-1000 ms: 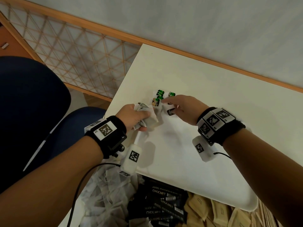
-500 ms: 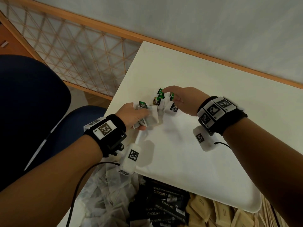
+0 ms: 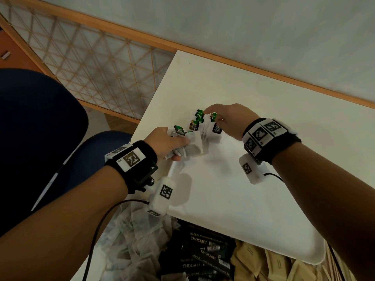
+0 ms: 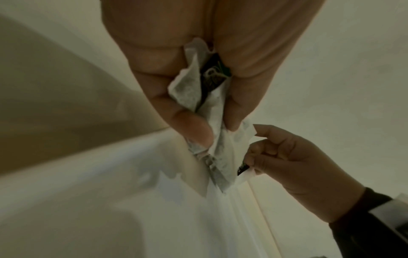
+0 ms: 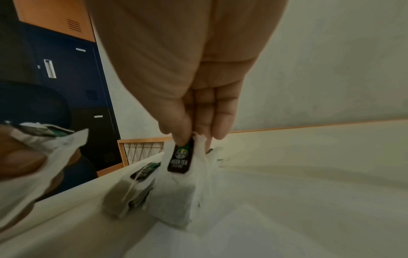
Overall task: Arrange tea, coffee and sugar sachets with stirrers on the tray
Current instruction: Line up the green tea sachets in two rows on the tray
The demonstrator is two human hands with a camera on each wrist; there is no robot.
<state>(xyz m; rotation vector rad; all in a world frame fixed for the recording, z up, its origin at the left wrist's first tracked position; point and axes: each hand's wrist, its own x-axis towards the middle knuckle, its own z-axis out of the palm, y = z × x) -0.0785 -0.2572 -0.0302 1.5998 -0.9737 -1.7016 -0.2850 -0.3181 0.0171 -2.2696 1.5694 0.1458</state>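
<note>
A white tray (image 3: 233, 209) lies on the table. At its far left corner stand several tea bags (image 3: 197, 123) with green and black tags. My left hand (image 3: 172, 145) grips a crumpled bunch of tea bags (image 4: 205, 108) at the tray's left edge. My right hand (image 3: 225, 118) pinches the top of one tea bag (image 5: 178, 185) by its black tag (image 5: 180, 159) and holds it upright on the tray beside the row. Another tea bag (image 5: 130, 193) leans just left of it.
Below the tray's near edge lie loose white tea bags (image 3: 134, 246), black CHOCMET sachets (image 3: 203, 254) and brown sachets (image 3: 269, 264). A dark blue chair (image 3: 40, 126) stands at the left. A wooden lattice panel (image 3: 91, 63) and a grey wall lie beyond the table.
My right hand has lifted slightly and moved toward the far corner, now pinching a tea bag upright next to the row. The left hand has stayed put with its bunch.
</note>
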